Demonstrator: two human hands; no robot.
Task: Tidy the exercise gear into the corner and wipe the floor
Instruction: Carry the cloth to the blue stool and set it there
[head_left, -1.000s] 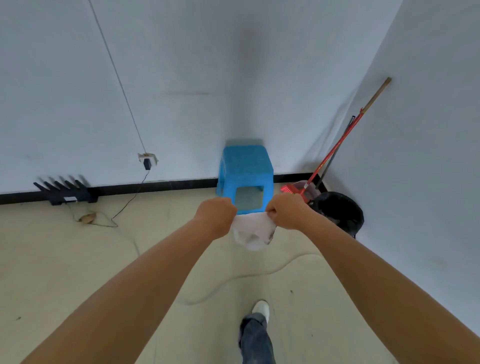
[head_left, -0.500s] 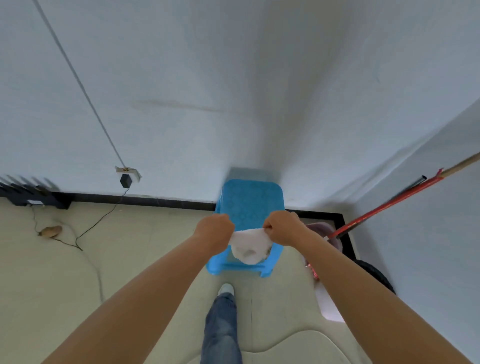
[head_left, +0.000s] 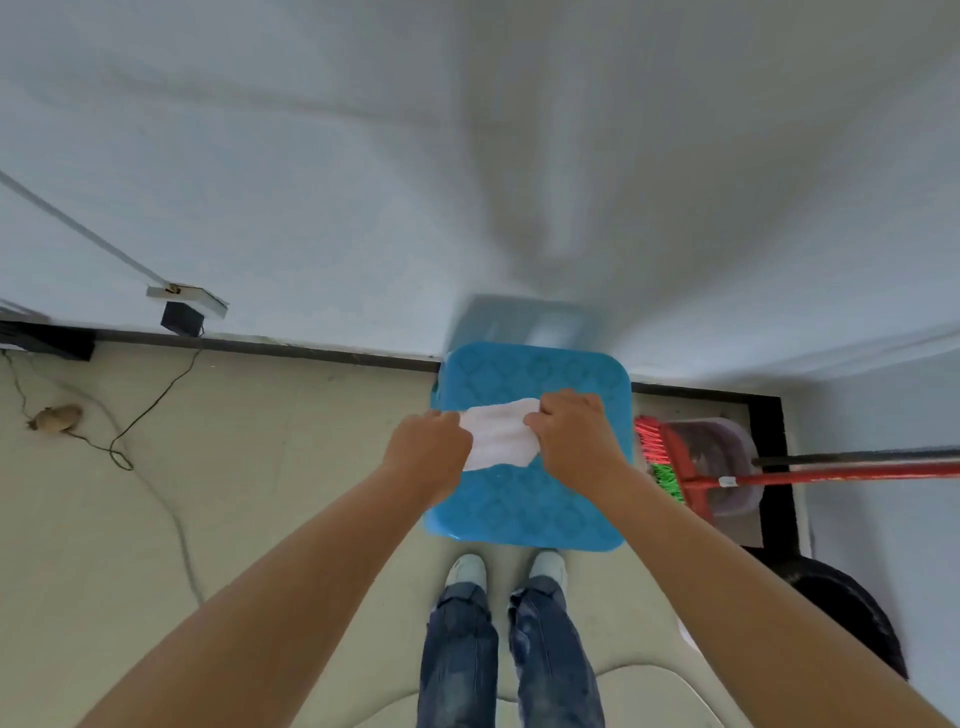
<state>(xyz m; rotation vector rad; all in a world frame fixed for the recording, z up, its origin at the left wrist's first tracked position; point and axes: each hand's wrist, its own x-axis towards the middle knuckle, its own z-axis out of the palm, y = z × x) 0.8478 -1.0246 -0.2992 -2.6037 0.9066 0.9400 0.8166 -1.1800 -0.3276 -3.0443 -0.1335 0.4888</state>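
Above the blue stool (head_left: 530, 499), which stands against the wall's dark baseboard, both hands hold a white cloth (head_left: 498, 439) stretched between them. The left hand (head_left: 428, 452) grasps the cloth's left end with curled fingers; the right hand (head_left: 571, 439) pinches the right end, knuckles up. The cloth hangs over the middle of the stool's patterned seat; whether it touches the seat cannot be told.

Right of the stool, a red broom (head_left: 675, 467) with red and green bristles lies across a translucent dustpan (head_left: 727, 457), its long red handle running off to the right. Left of the stool, a thin cable (head_left: 150, 410) trails over the floor (head_left: 260, 467) from a small black plug (head_left: 181, 318) on the wall. The person's two shoes (head_left: 467, 569) stand just in front of the stool.

Risks, as I judge them: if the cloth is set down on the seat it may slide off the smooth plastic; a step to the left could snag the loose cable; a careless turn to the right could knock the broom handle and scatter whatever the dustpan holds. No exercise gear shows in this view.

A small pale tag (head_left: 728, 482) sits on the broom handle, but it is too small to read. No other brand or writing is legible.
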